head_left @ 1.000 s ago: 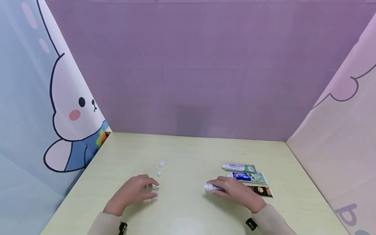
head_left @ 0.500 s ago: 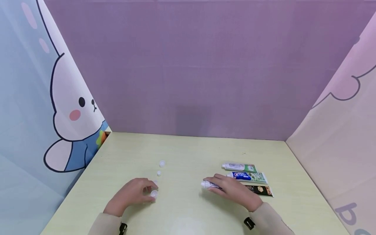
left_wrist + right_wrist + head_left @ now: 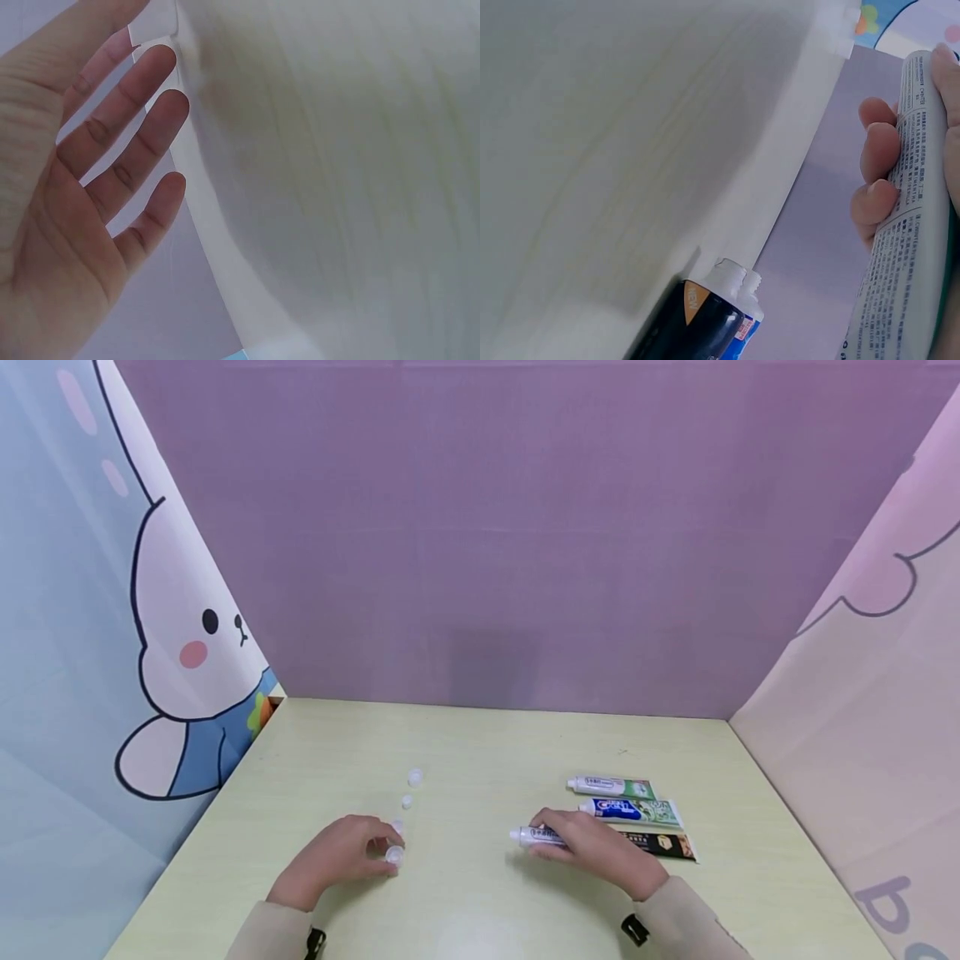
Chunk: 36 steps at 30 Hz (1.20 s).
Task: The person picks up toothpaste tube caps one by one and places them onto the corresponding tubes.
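Tube (image 3: 539, 836) farther left, between right fingers (image 3: 882, 153)

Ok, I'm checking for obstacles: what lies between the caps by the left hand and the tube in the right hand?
In the head view, only bare table lies between the caps by the left hand and the tube in the right hand.

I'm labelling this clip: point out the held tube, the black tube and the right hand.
Held tube (image 3: 907, 202), right wrist view: printed side.
Black tube (image 3: 660, 846), head view: rear half.
Right hand (image 3: 597, 850), head view: back of hand.
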### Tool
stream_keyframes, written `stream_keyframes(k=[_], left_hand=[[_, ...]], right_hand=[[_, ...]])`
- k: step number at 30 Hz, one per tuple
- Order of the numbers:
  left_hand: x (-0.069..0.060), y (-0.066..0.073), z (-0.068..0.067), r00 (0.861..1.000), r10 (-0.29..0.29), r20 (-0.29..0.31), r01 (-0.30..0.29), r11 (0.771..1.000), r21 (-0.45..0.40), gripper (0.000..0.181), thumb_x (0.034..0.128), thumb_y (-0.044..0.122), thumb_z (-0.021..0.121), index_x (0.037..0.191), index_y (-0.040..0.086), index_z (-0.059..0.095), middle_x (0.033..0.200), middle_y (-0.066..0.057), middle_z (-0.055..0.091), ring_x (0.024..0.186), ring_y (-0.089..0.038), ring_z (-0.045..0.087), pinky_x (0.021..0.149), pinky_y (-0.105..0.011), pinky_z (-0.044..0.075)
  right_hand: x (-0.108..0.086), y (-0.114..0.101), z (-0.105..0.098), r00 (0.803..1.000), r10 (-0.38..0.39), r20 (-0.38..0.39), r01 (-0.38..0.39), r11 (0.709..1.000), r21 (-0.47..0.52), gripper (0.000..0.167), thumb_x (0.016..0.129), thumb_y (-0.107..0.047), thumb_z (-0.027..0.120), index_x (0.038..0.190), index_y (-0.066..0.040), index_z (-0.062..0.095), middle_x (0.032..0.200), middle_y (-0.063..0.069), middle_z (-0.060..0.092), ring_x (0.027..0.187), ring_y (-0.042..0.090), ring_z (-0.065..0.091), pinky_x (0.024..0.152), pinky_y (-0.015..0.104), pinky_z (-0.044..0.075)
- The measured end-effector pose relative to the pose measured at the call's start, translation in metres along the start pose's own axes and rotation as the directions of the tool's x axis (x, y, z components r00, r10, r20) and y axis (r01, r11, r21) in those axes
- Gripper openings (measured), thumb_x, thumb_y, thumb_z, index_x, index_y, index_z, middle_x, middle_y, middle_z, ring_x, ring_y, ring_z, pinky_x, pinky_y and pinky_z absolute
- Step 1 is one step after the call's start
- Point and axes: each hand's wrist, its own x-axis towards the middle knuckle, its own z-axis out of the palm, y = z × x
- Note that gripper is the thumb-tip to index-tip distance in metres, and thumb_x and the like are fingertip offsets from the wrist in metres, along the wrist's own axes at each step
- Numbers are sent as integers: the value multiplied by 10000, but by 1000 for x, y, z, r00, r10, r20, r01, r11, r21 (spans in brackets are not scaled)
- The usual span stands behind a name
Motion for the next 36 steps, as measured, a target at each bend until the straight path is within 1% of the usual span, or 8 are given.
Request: stream_keyframes(k=[2, 5, 9, 14, 21, 30, 33, 36], left_hand=[[0, 1, -1, 1000, -1, 4, 1, 1000, -4, 271, 777, 280, 877, 1005, 176, 776, 864, 151, 661, 768, -40, 574, 708, -288, 525], [1, 2, -1, 1000, 12, -8, -12, 1000, -2, 263, 778, 273, 877, 999, 180, 772, 858, 160, 657, 763, -46, 574, 702, -286, 520], [3, 2, -1, 999, 31, -27, -30, 999, 20, 236, 787, 254, 869, 989, 199, 759, 856, 171, 655, 765, -44, 578, 701, -288, 517], [6, 4, -2, 999, 21, -30, -20, 999, 30, 195, 817, 261, 841, 978, 244, 732, 892, 173, 678, 803, -35, 602, 729, -313, 531], [9, 8, -3, 999, 6, -37, -4, 999, 36, 185, 830, 260, 820, 980, 270, 713, 901, 194, 676, 822, -18, 599, 739, -316, 530], [12, 16, -9, 998, 27, -54, -26, 999, 31, 204, 847, 220, 810, 1037, 196, 742, 967, 170, 684, 867, -30, 612, 775, -327, 543], [13, 18, -10, 997, 41, -57, -40, 999, 27, 216, 848, 218, 810, 1050, 184, 745, 978, 171, 681, 873, -29, 611, 782, -325, 545], [14, 19, -10, 996, 58, -61, -56, 998, 24, 222, 848, 218, 809, 1057, 177, 745, 978, 170, 680, 874, -32, 611, 788, -325, 546]], right_hand=[[-1, 1, 0, 1000, -6, -1, 6, 1000, 16, 229, 982, -307, 669, 1128, -135, 634, 930, -112, 620, 720, -14, 541, 633, 171, 496], [-2, 2, 1, 999, -36, -21, 36, 999, -2, 217, 967, -288, 693, 1130, -159, 631, 932, -133, 597, 729, -14, 530, 646, 171, 493], [-3, 3, 1, 994, -89, -69, 83, 993, -83, 247, 969, -354, 678, 1166, -208, 646, 958, -141, 617, 750, -23, 535, 663, 166, 493], [-2, 4, 1, 989, -98, -107, 81, 985, -155, 296, 967, -473, 636, 1187, -277, 663, 956, -152, 655, 707, -44, 522, 605, 151, 462], [-3, 6, 1, 994, -77, -76, 72, 995, -67, 297, 984, -433, 628, 1209, -242, 656, 1004, -119, 665, 802, -18, 577, 687, 190, 518], [-3, 5, 0, 998, -35, -58, 33, 999, -37, 357, 918, -228, 717, 1259, -173, 628, 1089, -1, 696, 812, 15, 597, 659, 171, 517], [-2, 4, -1, 999, -2, -44, 1, 1000, -24, 351, 922, -220, 724, 1249, -170, 607, 1055, -24, 688, 799, 8, 584, 651, 183, 514], [-2, 3, -2, 999, -3, -46, 2, 1000, -24, 325, 928, -236, 735, 1226, -180, 618, 1061, -72, 652, 829, 7, 577, 688, 200, 527]])
